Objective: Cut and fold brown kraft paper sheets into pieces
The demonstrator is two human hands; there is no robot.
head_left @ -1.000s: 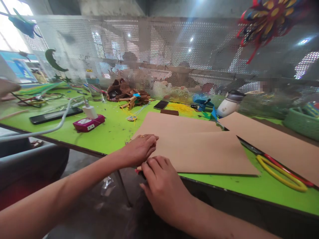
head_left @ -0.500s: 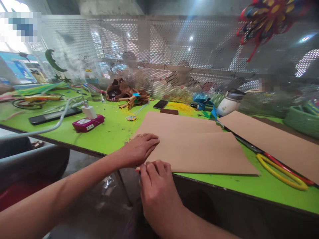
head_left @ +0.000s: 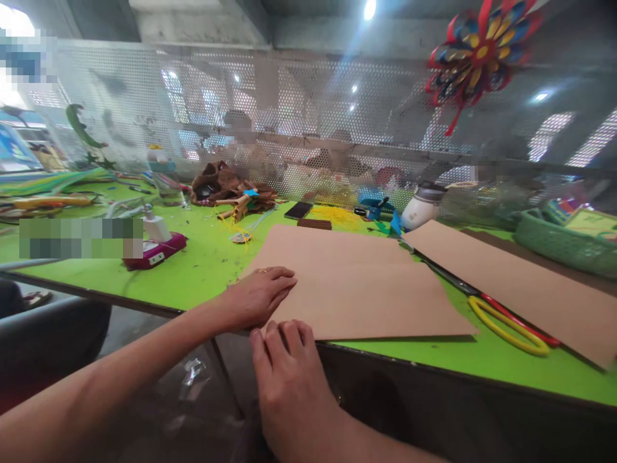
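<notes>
A brown paper sheet (head_left: 357, 289) lies on the green table (head_left: 207, 270), its near corner at the table's front edge. My left hand (head_left: 260, 294) rests flat on that corner, fingers stretched out and pressing the paper down. My right hand (head_left: 284, 379) is just below the table edge, fingers curled together at the sheet's corner; whether they pinch the paper is hidden. A second brown sheet (head_left: 520, 289) lies to the right.
Yellow-and-red handled scissors (head_left: 501, 315) lie between the two sheets. A pink box with a white charger (head_left: 154, 247), a phone (head_left: 299, 209), craft scraps (head_left: 226, 186) and a green basket (head_left: 563, 241) stand around. A perforated metal screen (head_left: 308, 116) closes the back.
My right hand has slid from on top of the sheet's corner down to the table edge, fingers curling. The left hand stays put. The view has tilted up slightly.
</notes>
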